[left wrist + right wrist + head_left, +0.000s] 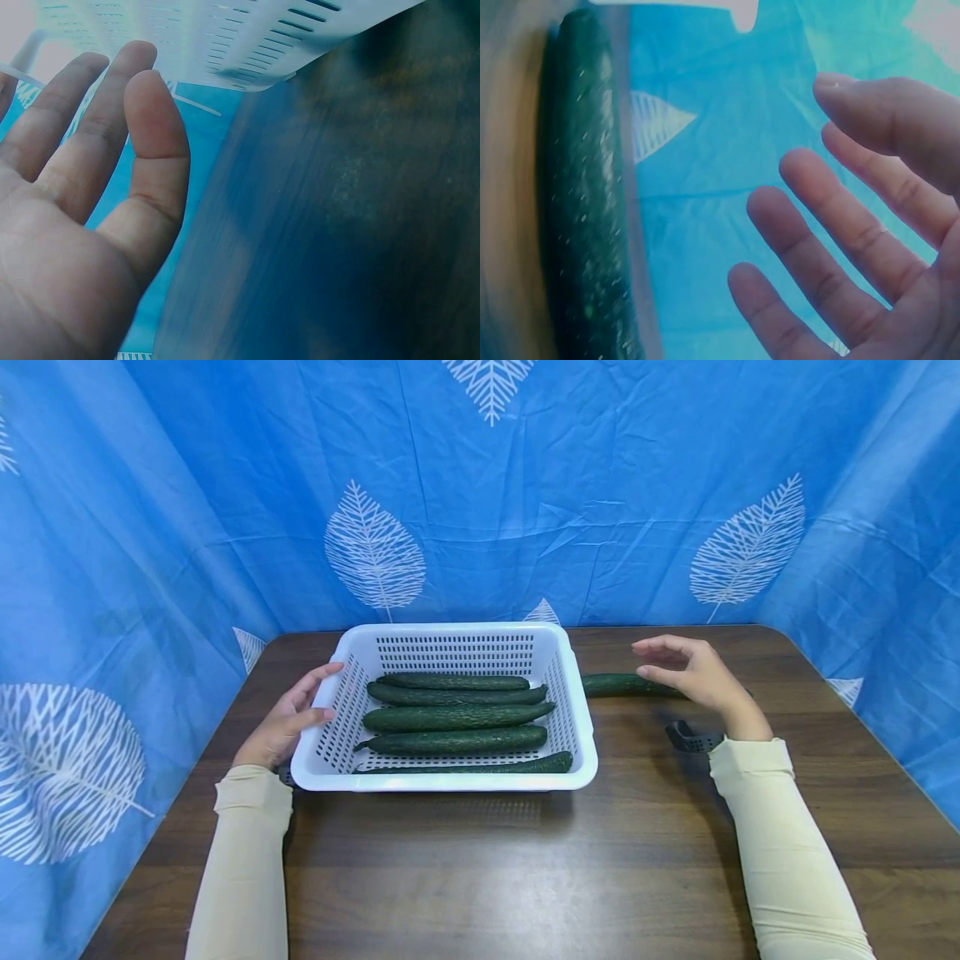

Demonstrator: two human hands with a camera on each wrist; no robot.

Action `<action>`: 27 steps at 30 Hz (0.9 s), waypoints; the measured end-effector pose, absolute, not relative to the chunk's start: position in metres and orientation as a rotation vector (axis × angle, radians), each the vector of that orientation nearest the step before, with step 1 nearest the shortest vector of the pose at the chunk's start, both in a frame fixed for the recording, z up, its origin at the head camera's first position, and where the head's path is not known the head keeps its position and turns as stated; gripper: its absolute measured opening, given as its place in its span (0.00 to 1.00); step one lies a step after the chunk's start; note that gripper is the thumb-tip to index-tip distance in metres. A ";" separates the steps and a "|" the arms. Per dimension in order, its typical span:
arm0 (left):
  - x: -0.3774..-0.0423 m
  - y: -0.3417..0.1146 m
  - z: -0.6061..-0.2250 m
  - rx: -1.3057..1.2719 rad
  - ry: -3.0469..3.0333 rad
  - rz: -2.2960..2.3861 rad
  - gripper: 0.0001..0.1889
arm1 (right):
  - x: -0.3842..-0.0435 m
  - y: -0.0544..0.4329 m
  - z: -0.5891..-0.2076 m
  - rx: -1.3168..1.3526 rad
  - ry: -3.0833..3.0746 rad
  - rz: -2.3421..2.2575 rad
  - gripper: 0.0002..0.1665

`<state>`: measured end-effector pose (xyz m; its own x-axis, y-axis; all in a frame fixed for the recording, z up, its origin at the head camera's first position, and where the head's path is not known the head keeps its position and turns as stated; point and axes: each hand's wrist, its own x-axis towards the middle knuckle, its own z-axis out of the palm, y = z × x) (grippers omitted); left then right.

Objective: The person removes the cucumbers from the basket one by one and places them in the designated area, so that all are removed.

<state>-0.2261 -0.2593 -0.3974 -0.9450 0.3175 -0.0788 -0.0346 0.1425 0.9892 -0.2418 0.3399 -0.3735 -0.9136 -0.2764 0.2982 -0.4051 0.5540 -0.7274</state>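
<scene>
A white perforated plastic basket [442, 782] stands on the table with several dark green cucumbers [457, 717] lying side by side in it. At its left end is my left hand [288, 718], fingertips right at the rim. The left wrist view shows that hand's fingers [94, 127] fairly straight beside the slotted basket wall [255, 45]. To the right of the basket, one more cucumber [611, 685] lies on the table. My right hand [697, 672] hovers over that cucumber's right part, partly hiding it. In the right wrist view the fingers [821, 266] are spread and hold nothing, apart from the cucumber [589, 187].
The brown wooden table [450, 877] extends in front of the basket and to its right. A blue curtain [585, 510] with white leaf prints hangs behind the table and along both sides. A dark perforated strap [690, 739] sits by my right wrist.
</scene>
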 end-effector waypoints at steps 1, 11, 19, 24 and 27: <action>-0.226 -0.259 -0.398 0.280 2.148 1.878 0.36 | -0.241 0.339 -0.372 0.599 -2.633 1.298 0.21; -0.227 -0.260 -0.399 0.289 2.153 1.871 0.37 | -0.233 0.321 -0.357 0.732 -2.645 1.321 0.21; -0.225 -0.259 -0.400 0.258 2.178 1.873 0.38 | -0.224 0.305 -0.347 0.784 -2.637 1.344 0.21; -0.225 -0.259 -0.400 0.247 2.194 1.868 0.38 | -0.218 0.294 -0.341 0.793 -2.634 1.362 0.20; -0.225 -0.258 -0.400 0.247 2.193 1.868 0.38 | -0.216 0.289 -0.339 0.802 -2.631 1.378 0.20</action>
<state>-0.2251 -0.2584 -0.3998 -0.9545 0.2875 -0.0795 -0.0328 0.1638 0.9860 -0.2160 0.2890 -0.3388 -0.8621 -0.4160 0.2893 -0.4747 0.4635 -0.7482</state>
